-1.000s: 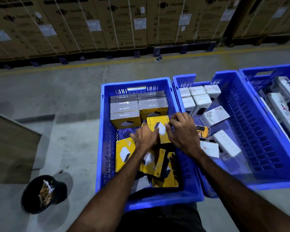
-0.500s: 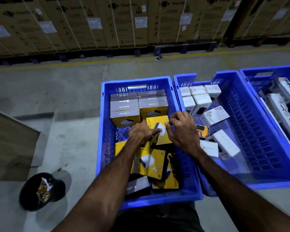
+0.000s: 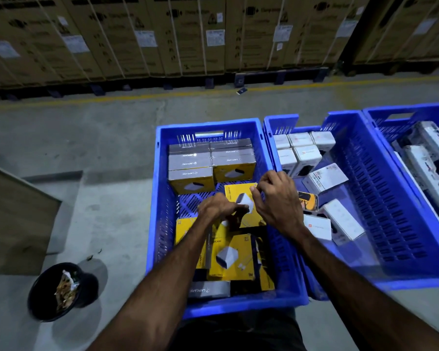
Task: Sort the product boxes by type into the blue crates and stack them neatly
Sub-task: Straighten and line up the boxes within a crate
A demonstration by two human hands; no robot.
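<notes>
A yellow charger box (image 3: pixel 240 196) is held over the middle of the left blue crate (image 3: pixel 160 198). My left hand (image 3: pixel 217 207) grips its near left edge and my right hand (image 3: pixel 276 198) grips its right side. At the crate's far end stand several yellow boxes with grey tops (image 3: pixel 211 160) in neat rows. More yellow boxes (image 3: pixel 231 257) lie jumbled at the near end. The middle blue crate (image 3: pixel 380 188) holds white boxes (image 3: pixel 302 148) stacked at its far left corner and loose white boxes (image 3: pixel 340 221) behind my right wrist.
A third blue crate (image 3: pixel 416 115) at the right holds long white boxes (image 3: pixel 423 160). A black bin with scraps (image 3: pixel 58 290) sits on the concrete floor at lower left. A wooden board (image 3: pixel 15 219) stands at the left. Strapped cardboard cartons (image 3: pixel 188 34) line the back.
Both hands have lifted the yellow box slightly and shifted it toward the far rows. The left hand has slid off the lower boxes onto the held box's edge.
</notes>
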